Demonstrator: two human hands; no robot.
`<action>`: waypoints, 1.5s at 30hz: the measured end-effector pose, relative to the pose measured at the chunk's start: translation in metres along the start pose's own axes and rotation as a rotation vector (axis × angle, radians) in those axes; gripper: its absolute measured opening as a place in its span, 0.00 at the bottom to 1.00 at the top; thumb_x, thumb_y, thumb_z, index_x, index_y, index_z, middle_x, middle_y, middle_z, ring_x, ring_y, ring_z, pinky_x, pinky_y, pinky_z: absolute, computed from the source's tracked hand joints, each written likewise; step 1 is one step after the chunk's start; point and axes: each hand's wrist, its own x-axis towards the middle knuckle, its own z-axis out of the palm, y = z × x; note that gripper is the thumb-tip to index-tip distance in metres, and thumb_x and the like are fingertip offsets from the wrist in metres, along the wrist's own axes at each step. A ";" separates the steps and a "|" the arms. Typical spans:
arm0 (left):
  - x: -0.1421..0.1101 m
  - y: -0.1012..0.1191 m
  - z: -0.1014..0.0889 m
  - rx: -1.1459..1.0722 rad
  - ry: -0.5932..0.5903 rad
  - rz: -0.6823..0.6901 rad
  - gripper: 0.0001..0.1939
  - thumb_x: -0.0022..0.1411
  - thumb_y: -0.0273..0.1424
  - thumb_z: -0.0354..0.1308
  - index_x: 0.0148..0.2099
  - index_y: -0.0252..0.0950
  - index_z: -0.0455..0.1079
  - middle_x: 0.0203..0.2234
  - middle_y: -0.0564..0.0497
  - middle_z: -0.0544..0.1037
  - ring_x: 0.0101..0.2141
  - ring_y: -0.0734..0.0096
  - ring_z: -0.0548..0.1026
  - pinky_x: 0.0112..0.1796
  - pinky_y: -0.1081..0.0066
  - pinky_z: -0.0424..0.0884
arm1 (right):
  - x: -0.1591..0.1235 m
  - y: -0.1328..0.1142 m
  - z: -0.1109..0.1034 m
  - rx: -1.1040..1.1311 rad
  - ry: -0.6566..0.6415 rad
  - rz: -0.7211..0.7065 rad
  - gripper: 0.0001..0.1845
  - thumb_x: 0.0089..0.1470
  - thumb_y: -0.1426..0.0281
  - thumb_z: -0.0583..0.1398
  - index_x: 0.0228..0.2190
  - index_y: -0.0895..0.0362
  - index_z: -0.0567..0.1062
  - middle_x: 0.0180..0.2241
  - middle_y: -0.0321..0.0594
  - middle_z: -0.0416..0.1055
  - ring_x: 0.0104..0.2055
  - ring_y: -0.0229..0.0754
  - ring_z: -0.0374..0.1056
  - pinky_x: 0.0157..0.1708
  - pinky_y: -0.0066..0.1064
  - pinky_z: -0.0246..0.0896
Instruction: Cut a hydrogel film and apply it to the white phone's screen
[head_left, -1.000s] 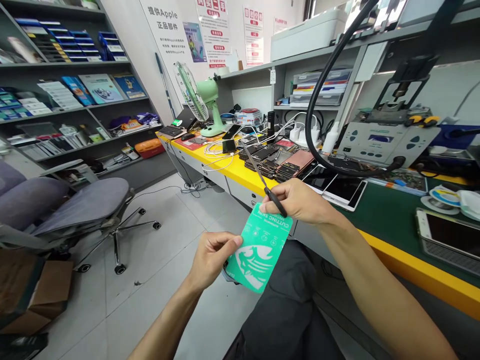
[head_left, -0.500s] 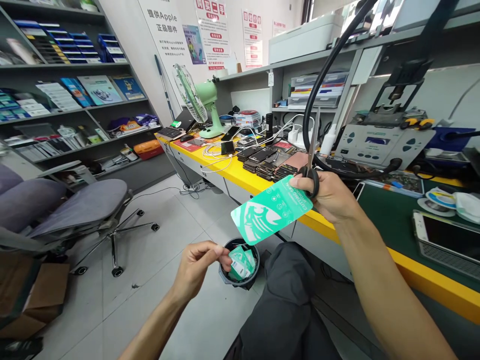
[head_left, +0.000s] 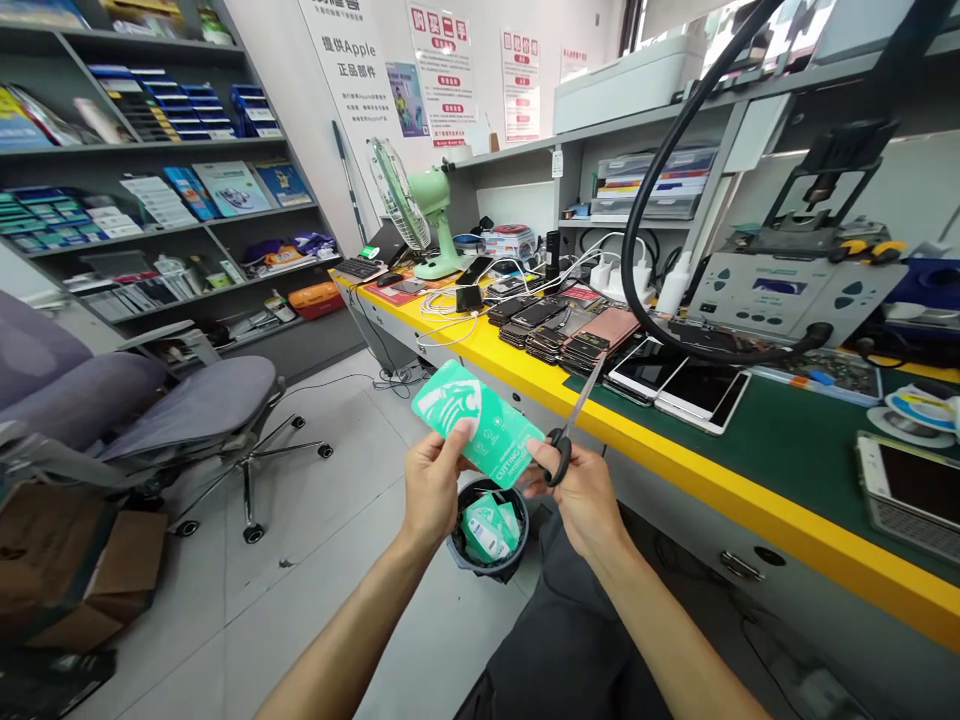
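Observation:
A flat green packet (head_left: 487, 425) with white printing is stretched between my two hands, above a bin. My left hand (head_left: 433, 485) is closed on its near left edge, thumb on top. At the right end, the fingers of my right hand (head_left: 581, 490) pinch the packet and also hold a pair of scissors (head_left: 564, 440). The scissor blades point up and away, toward the bench edge, apart from the packet. Below, the dark bin (head_left: 517, 555) holds several similar green packets (head_left: 491, 528).
A yellow-edged bench (head_left: 780, 480) runs along the right, bearing stacked phone parts (head_left: 577, 335), white-framed tablets (head_left: 697, 390), a black hose (head_left: 637, 220) and a grey machine (head_left: 787, 290). A green fan (head_left: 427, 210) stands at its far end. To the left are an office chair (head_left: 202, 400) and a cardboard box (head_left: 82, 560).
My right hand has brought the packet and scissors down and left. My left hand has risen and taken hold of the packet. The view has shifted slightly.

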 end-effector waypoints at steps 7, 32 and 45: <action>-0.001 -0.005 -0.007 0.019 -0.052 -0.053 0.14 0.57 0.38 0.73 0.33 0.31 0.79 0.27 0.51 0.80 0.28 0.70 0.76 0.30 0.71 0.74 | -0.011 0.015 0.008 -0.017 -0.051 0.061 0.18 0.43 0.63 0.77 0.27 0.59 0.76 0.20 0.37 0.74 0.24 0.45 0.78 0.20 0.26 0.70; -0.003 0.021 -0.004 -0.080 -0.223 -0.383 0.18 0.54 0.38 0.75 0.38 0.27 0.82 0.35 0.39 0.85 0.29 0.61 0.83 0.31 0.68 0.80 | -0.018 0.038 -0.001 -0.285 -0.509 0.363 0.17 0.46 0.61 0.75 0.30 0.63 0.82 0.24 0.40 0.80 0.15 0.36 0.71 0.12 0.22 0.64; -0.008 0.018 -0.008 -0.053 -0.313 -0.482 0.20 0.49 0.39 0.77 0.35 0.26 0.80 0.27 0.39 0.83 0.24 0.58 0.82 0.26 0.64 0.81 | -0.009 0.054 -0.030 -0.107 -0.809 0.505 0.30 0.34 0.55 0.79 0.33 0.62 0.81 0.31 0.47 0.83 0.15 0.40 0.73 0.12 0.28 0.69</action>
